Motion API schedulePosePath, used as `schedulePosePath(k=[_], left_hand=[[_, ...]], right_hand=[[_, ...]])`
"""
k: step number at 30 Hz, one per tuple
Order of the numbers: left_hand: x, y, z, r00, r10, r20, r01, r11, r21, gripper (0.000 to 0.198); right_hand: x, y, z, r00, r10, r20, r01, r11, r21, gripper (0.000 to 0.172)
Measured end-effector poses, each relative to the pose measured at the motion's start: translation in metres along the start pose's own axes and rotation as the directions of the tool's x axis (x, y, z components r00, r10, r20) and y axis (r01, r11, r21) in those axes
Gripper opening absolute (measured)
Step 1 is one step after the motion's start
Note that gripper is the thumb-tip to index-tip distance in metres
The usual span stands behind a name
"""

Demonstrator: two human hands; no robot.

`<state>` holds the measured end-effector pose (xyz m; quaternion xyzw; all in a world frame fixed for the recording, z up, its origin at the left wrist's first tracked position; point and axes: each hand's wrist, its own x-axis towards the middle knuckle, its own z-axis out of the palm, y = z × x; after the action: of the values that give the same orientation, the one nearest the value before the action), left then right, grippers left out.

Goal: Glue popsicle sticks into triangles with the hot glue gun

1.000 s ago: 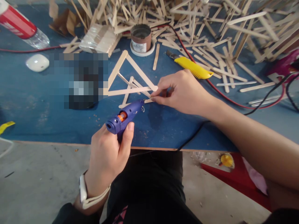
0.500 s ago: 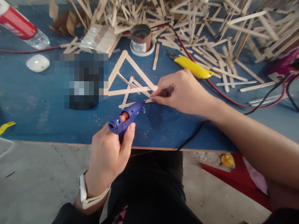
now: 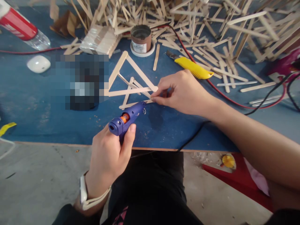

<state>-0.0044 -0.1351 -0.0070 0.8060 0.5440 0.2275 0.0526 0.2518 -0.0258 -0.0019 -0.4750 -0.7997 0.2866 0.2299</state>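
My left hand (image 3: 112,153) is wrapped round a blue hot glue gun (image 3: 131,115), its nozzle pointing up and right. The nozzle tip is close to the near right corner of a frame of wooden craft sticks (image 3: 128,92), which is built of joined triangles. At that corner the thumb and forefinger of my right hand (image 3: 180,90) pinch the stick ends. Whether the nozzle touches the wood I cannot tell. A pixelated patch covers the frame's left end.
Loose craft sticks lie heaped along the back. A yellow utility knife (image 3: 194,67) lies beyond my right hand, near a small brown pot (image 3: 141,39). A white mouse (image 3: 38,64) and a red-labelled bottle (image 3: 23,25) are at left. A black cable (image 3: 194,136) crosses the blue table (image 3: 47,125).
Almost nothing differs. Both hands, the glue gun and the stick frame keep their places, with only a very slight shift of the view.
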Motion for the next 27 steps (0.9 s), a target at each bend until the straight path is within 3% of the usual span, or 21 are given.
schedulePosePath(k=[27], left_hand=[[-0.0010,-0.0003,-0.0043,1.000,-0.016,-0.018,0.016,1.000,0.003,0.021]], right_hand=[[-0.0012,0.0012,-0.0004,1.000,0.000,-0.003,0.000,1.000,-0.009,0.008]])
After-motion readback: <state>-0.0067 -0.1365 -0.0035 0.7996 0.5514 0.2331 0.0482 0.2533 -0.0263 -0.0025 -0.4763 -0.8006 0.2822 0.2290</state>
